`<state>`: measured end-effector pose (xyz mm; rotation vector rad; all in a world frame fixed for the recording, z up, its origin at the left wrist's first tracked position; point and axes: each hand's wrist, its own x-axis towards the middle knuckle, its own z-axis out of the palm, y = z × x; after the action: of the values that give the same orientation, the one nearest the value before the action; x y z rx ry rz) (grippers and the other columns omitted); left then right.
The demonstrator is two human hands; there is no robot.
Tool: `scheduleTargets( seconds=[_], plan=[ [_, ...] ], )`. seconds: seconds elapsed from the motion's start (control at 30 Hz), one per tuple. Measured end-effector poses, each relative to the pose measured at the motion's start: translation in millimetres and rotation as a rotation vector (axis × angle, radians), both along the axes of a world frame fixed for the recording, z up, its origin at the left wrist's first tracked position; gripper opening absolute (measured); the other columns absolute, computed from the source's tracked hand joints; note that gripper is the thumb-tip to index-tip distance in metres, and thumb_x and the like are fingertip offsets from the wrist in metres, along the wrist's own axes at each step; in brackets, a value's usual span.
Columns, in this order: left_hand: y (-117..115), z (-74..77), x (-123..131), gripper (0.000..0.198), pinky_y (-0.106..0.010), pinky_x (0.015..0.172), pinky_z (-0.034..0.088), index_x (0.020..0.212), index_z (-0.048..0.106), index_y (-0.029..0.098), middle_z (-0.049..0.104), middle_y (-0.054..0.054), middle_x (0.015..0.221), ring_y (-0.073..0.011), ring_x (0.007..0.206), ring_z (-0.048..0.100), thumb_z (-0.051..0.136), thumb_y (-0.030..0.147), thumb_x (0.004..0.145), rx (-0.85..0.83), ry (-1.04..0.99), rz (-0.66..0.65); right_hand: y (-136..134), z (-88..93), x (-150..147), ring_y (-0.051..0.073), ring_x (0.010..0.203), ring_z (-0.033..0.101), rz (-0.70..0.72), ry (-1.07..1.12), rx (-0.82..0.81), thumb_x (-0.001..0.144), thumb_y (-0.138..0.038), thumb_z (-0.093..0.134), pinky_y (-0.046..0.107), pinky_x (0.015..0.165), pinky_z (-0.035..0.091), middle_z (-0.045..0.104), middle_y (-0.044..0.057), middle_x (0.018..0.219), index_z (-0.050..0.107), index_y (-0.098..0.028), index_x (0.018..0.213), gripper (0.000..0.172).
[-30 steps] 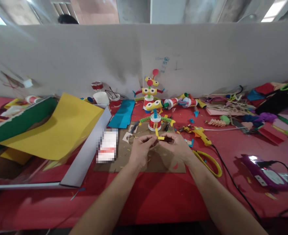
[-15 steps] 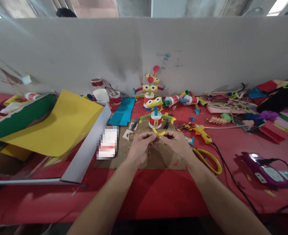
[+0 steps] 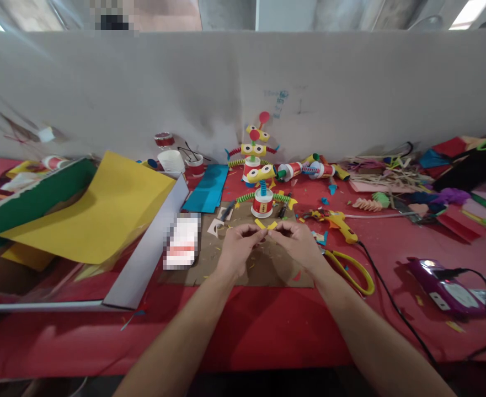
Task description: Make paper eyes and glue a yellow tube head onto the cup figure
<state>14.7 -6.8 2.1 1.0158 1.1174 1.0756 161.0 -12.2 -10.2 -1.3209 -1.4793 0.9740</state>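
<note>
Two yellow paper strips (image 3: 272,225) meet in a V between my fingertips, over the brown cardboard mat (image 3: 226,270). My left hand (image 3: 243,242) pinches them from the left, thumb against fingers. From the right, my right hand (image 3: 294,240) is closed on them in the same way; the joint of the strips is hidden by the thumbs. Just beyond my hands stands a paper-cup figure (image 3: 262,203) with a yellow eyed head, a blue folded neck and green folded arms.
On the left is a box (image 3: 143,248) with a large yellow sheet (image 3: 89,215). Blue paper (image 3: 207,188) lies behind the mat. To the right are a yellow glue gun (image 3: 342,226), yellow-handled scissors (image 3: 352,270) and a purple power strip (image 3: 445,286). More cup figures (image 3: 253,149) stand near the partition.
The yellow strips have shifted from a crossed, tilted position to a more even V. My fingertips have drawn closer together around them.
</note>
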Motion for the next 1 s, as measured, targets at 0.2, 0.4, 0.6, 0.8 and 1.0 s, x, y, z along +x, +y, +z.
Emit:
scheduleTargets(
  seconds=[0.2,0.4,0.6,0.8,1.0],
  plan=[
    [0,0.4,0,0.020,-0.021,0.052,0.034,0.061,0.064,0.014,0.058,0.000,0.061,-0.0082,0.057,0.050,0.076,0.029,0.058,-0.065,-0.075,-0.033,-2,3.8,3,0.011,0.058,0.047,0.042,-0.116,0.113,0.076,-0.028,0.057,0.023,0.054,0.035,0.054,-0.002,0.061,0.058,-0.016,0.067,0.015],
    [0,-13.8,10,0.023,-0.019,0.052,0.034,0.056,0.061,0.014,0.055,0.003,0.054,-0.0053,0.052,0.046,0.080,0.024,0.050,-0.121,-0.330,0.113,-1,-0.7,-6,0.013,0.064,0.053,0.014,0.068,0.064,0.077,-0.032,0.058,0.024,0.059,0.041,0.059,0.000,0.069,0.062,-0.017,0.073,0.016],
    [-1,-16.4,15,0.021,-0.017,0.054,0.037,0.060,0.063,0.013,0.058,0.003,0.058,-0.0047,0.054,0.050,0.080,0.018,0.048,-0.235,-0.550,0.151,-3,-2.4,-14,0.015,0.072,0.058,-0.020,0.286,0.035,0.073,-0.033,0.064,0.027,0.068,0.046,0.067,0.003,0.079,0.068,-0.018,0.079,0.017],
    [-6,-9.1,14,0.013,-0.019,0.057,0.039,0.063,0.067,0.012,0.062,-0.001,0.061,-0.0074,0.058,0.053,0.076,0.020,0.057,-0.126,-0.406,0.126,-2,1.1,-10,0.011,0.064,0.056,-0.017,0.562,-0.110,0.068,-0.030,0.069,0.025,0.063,0.043,0.065,0.000,0.068,0.070,-0.019,0.073,0.012],
    [-1,-9.6,9,0.011,-0.020,0.061,0.043,0.067,0.067,0.013,0.065,-0.002,0.066,-0.0090,0.062,0.057,0.074,0.016,0.059,-0.194,-0.479,0.029,-1,3.6,-7,0.008,0.060,0.054,-0.030,0.678,-0.204,0.063,-0.028,0.074,0.021,0.058,0.041,0.064,-0.001,0.064,0.071,-0.019,0.071,0.012]
  ],
)
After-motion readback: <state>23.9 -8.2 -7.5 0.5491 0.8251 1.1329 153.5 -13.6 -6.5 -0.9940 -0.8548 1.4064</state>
